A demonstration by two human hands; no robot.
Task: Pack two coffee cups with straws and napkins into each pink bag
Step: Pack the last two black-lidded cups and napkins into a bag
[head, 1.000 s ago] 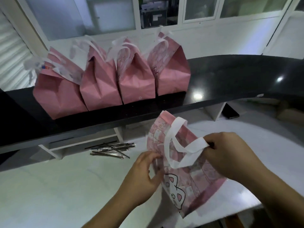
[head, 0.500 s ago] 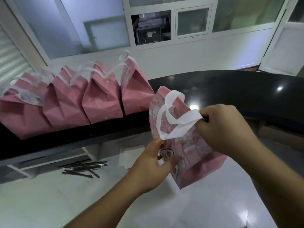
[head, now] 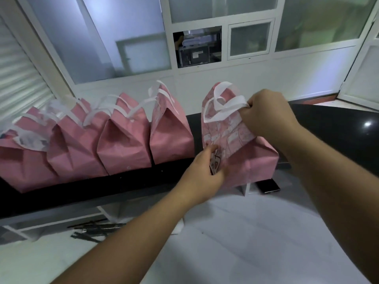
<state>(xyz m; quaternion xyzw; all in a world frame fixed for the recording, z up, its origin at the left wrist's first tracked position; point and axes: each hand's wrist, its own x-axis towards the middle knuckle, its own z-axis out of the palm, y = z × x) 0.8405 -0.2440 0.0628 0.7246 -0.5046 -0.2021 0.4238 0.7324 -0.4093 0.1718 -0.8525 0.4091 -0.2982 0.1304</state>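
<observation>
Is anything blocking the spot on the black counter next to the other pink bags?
Nothing visible. The held bag hangs over bare black counter, just right of the nearest standing bag.

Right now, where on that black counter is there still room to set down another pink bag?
The black counter lies bare to the right of the held pink bag, behind the right hand. Its left stretch is crowded: four packed bags stand side by side. Only a narrow gap separates them from the held bag, gripped low by the left hand.
</observation>
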